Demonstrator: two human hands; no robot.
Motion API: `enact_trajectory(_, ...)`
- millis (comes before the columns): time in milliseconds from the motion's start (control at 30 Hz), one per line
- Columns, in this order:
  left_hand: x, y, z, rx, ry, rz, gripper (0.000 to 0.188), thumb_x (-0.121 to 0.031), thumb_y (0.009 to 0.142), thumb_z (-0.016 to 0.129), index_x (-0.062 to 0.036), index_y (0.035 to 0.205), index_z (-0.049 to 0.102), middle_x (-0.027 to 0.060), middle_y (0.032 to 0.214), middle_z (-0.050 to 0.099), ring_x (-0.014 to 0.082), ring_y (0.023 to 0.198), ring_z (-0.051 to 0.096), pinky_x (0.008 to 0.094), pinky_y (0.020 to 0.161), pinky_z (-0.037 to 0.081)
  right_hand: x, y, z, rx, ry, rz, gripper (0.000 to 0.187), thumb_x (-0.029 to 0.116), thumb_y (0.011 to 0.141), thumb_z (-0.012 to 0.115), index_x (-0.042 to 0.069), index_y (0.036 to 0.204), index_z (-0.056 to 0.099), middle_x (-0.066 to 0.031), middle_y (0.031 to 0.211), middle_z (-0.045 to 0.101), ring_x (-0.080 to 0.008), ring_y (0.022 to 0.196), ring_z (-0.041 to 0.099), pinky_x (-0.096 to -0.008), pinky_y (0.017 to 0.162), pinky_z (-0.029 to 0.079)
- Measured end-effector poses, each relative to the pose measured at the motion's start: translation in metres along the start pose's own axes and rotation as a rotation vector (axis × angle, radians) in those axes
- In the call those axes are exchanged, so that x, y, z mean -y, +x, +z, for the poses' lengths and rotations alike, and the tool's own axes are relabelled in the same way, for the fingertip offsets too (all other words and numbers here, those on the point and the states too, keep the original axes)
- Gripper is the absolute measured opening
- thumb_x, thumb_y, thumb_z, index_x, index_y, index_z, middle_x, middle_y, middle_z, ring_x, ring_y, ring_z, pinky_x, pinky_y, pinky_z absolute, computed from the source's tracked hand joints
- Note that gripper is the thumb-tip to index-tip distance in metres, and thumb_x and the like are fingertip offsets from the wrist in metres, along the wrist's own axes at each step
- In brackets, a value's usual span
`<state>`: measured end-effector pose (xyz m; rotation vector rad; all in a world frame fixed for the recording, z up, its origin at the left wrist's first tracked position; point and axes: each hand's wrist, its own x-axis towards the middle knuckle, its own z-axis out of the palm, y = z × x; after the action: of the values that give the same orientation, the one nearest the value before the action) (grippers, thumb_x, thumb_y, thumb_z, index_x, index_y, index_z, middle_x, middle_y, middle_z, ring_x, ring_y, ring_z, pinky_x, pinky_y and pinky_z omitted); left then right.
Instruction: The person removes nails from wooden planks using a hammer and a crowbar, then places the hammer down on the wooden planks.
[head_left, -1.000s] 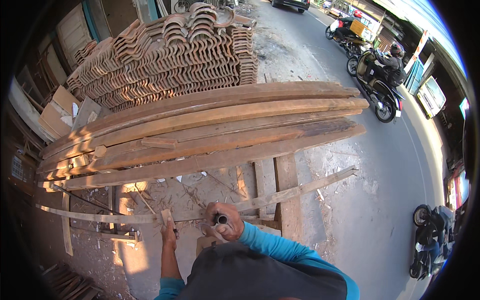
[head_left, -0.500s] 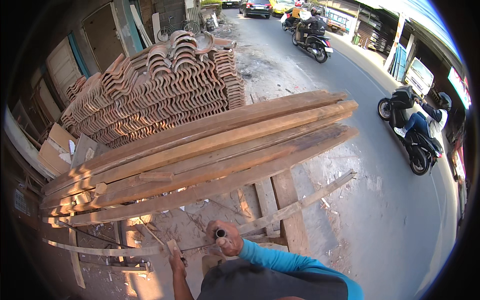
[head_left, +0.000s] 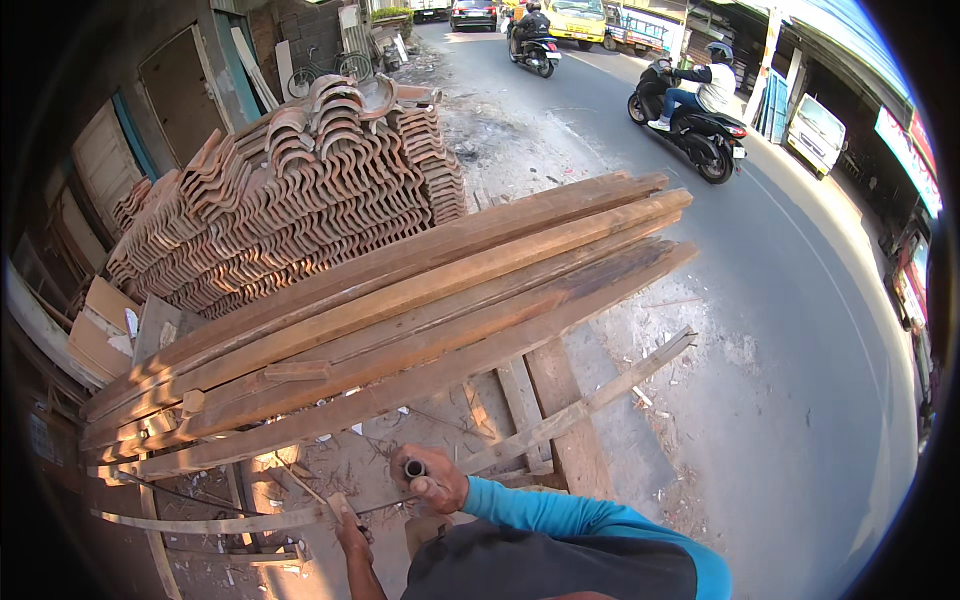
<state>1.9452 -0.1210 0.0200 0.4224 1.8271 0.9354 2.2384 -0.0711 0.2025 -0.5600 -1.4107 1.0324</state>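
Metal pipe (head_left: 414, 468) in right hand's (head_left: 437, 487) closed grip; left hand (head_left: 352, 538) clasps a stick (head_left: 338, 506).

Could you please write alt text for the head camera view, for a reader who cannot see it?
A person's right hand grips a dark pipe-like handle and the left hand touches a thin wooden slat, below stacked long wooden planks. Behind lie piled clay roof tiles; motorcycles pass on the street.

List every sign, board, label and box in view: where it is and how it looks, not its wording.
Shop sign: far right, above shopfronts; long red strip, white marks.
Panel: right kerb behind the motorcycle rider; tall, blue, leaning.
Cardboard boxes: far left, below the roof tile stack; flat, brown, with a small white label.
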Motion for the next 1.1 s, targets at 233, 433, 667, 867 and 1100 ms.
enact_trajectory(233,0.011,0.012,-0.004,-0.008,-0.019,0.022,0.044,-0.060,0.095,0.053,-0.0163,0.099,0.052,0.0014,0.062,0.051,0.0131,0.043,0.044,0.0276,0.038,0.036,0.007,-0.003,-0.013,-0.047,-0.021,-0.025,0.058,0.059,0.099,0.045,0.003,0.088,0.052,-0.0084,0.077,0.049,-0.0226,0.069,0.049,-0.0350,0.063,0.042)
enact_trajectory(433,0.023,0.025,-0.005,-0.021,-0.039,0.065,0.044,-0.058,0.097,0.052,-0.0140,0.098,0.053,0.0007,0.061,0.048,0.0119,0.041,0.043,0.0263,0.036,0.034,0.014,-0.011,-0.014,-0.144,0.042,-0.030,0.059,0.060,0.099,0.045,0.003,0.087,0.052,-0.0083,0.077,0.049,-0.0218,0.068,0.049,-0.0345,0.063,0.042)
enact_trajectory(667,0.028,0.035,-0.008,0.023,-0.053,0.075,0.045,-0.058,0.097,0.052,-0.0136,0.099,0.053,0.0004,0.060,0.045,0.0123,0.041,0.042,0.0265,0.036,0.033,0.005,-0.018,-0.016,-0.110,0.011,-0.030,0.057,0.058,0.100,0.045,0.002,0.091,0.051,-0.0082,0.079,0.049,-0.0222,0.070,0.049,-0.0349,0.065,0.043)
enact_trajectory(867,0.013,0.023,-0.002,0.041,-0.088,0.051,0.036,-0.051,0.096,0.059,-0.0152,0.094,0.055,-0.0007,0.064,0.045,0.0119,0.049,0.040,0.0272,0.041,0.031,0.008,-0.011,-0.016,-0.151,-0.020,-0.090,0.054,0.055,0.102,0.042,0.004,0.088,0.048,-0.0045,0.072,0.045,-0.0204,0.063,0.044,-0.0338,0.059,0.039)
enact_trajectory(1100,-0.004,-0.004,0.015,0.058,-0.037,0.097,0.037,-0.050,0.096,0.059,-0.0160,0.083,0.053,-0.0017,0.062,0.044,0.0116,0.046,0.039,0.0289,0.040,0.029,0.021,-0.020,-0.025,-0.185,0.000,-0.009,0.054,0.055,0.100,0.042,0.004,0.089,0.049,-0.0050,0.075,0.047,-0.0192,0.066,0.046,-0.0340,0.061,0.040)
